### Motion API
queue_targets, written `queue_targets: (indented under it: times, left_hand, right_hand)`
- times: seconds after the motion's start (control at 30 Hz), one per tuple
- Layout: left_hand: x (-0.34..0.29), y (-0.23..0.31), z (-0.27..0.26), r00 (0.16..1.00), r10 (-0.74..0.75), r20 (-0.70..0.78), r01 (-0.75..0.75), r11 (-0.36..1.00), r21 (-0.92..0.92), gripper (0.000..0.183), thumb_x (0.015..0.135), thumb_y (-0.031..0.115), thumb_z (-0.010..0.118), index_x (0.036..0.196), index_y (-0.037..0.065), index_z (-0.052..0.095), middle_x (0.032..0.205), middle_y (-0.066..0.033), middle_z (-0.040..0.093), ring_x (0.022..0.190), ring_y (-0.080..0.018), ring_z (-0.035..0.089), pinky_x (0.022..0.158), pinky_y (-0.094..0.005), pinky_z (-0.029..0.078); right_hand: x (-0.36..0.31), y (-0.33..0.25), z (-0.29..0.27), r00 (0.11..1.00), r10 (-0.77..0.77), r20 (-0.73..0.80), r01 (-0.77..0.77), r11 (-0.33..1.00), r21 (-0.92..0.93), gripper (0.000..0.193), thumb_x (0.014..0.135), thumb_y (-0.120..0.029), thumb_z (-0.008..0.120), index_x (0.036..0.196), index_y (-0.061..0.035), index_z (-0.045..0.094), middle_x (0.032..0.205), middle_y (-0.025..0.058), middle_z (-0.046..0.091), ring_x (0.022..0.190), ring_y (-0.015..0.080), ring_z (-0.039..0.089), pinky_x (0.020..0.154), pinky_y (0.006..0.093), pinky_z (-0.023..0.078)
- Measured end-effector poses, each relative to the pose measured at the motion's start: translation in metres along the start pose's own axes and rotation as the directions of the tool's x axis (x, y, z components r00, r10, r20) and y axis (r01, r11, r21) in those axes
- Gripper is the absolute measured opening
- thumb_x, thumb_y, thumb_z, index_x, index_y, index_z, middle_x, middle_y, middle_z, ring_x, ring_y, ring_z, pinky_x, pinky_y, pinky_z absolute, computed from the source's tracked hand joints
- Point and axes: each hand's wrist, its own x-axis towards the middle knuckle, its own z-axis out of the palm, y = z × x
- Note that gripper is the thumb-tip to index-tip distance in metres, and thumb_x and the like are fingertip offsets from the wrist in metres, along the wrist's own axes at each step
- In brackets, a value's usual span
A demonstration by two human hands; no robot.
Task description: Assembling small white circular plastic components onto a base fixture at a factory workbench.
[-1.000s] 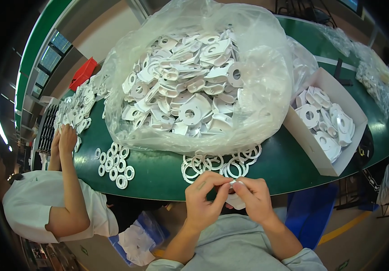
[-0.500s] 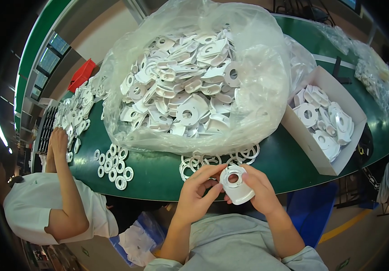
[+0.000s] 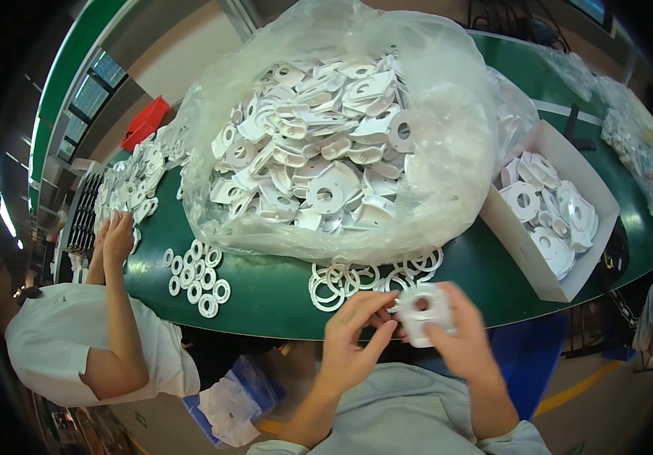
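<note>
In front of me, just off the table's near edge, my right hand grips a white plastic part with a round hole, its thumb across the face. Motion slightly blurs that part. My left hand is at the part's left edge, fingers curled and drawn together; whatever they hold, if anything, is hidden. Several thin white rings lie loose on the table just beyond my hands. Behind them a large clear plastic bag lies open, heaped with similar white parts.
A white box of white parts stands right on the green table. Several small thick rings lie to the left. At far left a co-worker handles white pieces near a red bin. A blue bin is below.
My right hand has moved right with the white part, whose face now looks plainer and smoother. My left hand has shifted right too, its fingers drawn closer together. The view has shifted slightly.
</note>
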Motion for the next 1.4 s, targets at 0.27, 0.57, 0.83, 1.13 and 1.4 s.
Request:
queue_targets:
  times: [0.27, 0.57, 0.83, 1.13, 1.4]
  left_hand:
    - [0.089, 0.010, -0.069, 0.935, 0.314, -0.167, -0.082, 0.648, 0.757, 0.030, 0.071, -0.003, 0.067, 0.098, 0.008, 0.069, 0.109, -0.0107, 0.060, 0.097, -0.0291, 0.056, 0.078, -0.0382, 0.047]
    - [0.130, -0.011, -0.071, 0.952, 0.276, 0.131, -0.215, 0.298, 0.930, 0.030, 0.069, 0.003, 0.064, 0.099, 0.008, 0.067, 0.118, -0.0101, 0.057, 0.109, -0.0296, 0.051, 0.085, -0.0401, 0.045]
    - [0.116, 0.003, -0.084, 0.599, 0.783, -0.170, -0.233, 0.374, 0.898, 0.016, 0.077, 0.001, 0.063, 0.093, 0.003, 0.062, 0.094, -0.0103, 0.062, 0.091, -0.0295, 0.057, 0.080, -0.0397, 0.044]
    - [-0.013, 0.029, -0.073, 0.950, 0.308, -0.048, -0.255, 0.855, 0.451, 0.027, 0.068, -0.002, 0.074, 0.093, 0.003, 0.067, 0.077, -0.0114, 0.063, 0.064, -0.0292, 0.060, 0.058, -0.0349, 0.049]
    - [-0.028, -0.037, -0.169, 0.807, 0.353, -0.474, 0.372, 0.320, 0.871, 0.017, 0.071, 0.002, 0.073, 0.088, 0.001, 0.068, 0.089, -0.0084, 0.063, 0.085, -0.0280, 0.056, 0.073, -0.0363, 0.046]
  right_hand:
    - [-0.025, -0.080, -0.117, 0.677, -0.561, -0.476, 0.081, 0.701, -0.709, 0.043, 0.088, -0.002, 0.049, 0.130, 0.0066, 0.044, 0.124, 0.0201, 0.055, 0.110, 0.0241, 0.057, 0.095, 0.0333, 0.043]
    - [0.003, -0.088, -0.103, 0.682, -0.693, -0.233, 0.002, 0.320, -0.947, 0.045, 0.083, -0.002, 0.053, 0.129, 0.0005, 0.049, 0.133, 0.0155, 0.050, 0.128, 0.0256, 0.044, 0.107, 0.0344, 0.029]
    - [0.009, -0.057, -0.008, 0.763, -0.635, 0.122, 0.395, 0.309, -0.865, 0.048, 0.075, 0.002, 0.052, 0.123, 0.0024, 0.052, 0.137, 0.0194, 0.045, 0.130, 0.0347, 0.040, 0.108, 0.0413, 0.028]
    - [0.017, -0.017, 0.054, 0.891, -0.199, 0.409, 0.423, 0.693, -0.584, 0.041, 0.077, -0.006, 0.068, 0.116, 0.0014, 0.058, 0.101, 0.0209, 0.066, 0.094, 0.0285, 0.066, 0.080, 0.0340, 0.050]
    - [0.015, 0.028, 0.053, 0.938, 0.252, 0.236, -0.267, 0.963, 0.033, 0.042, 0.082, 0.008, 0.056, 0.123, 0.0060, 0.051, 0.100, 0.0105, 0.067, 0.090, 0.0126, 0.064, 0.077, 0.0259, 0.050]
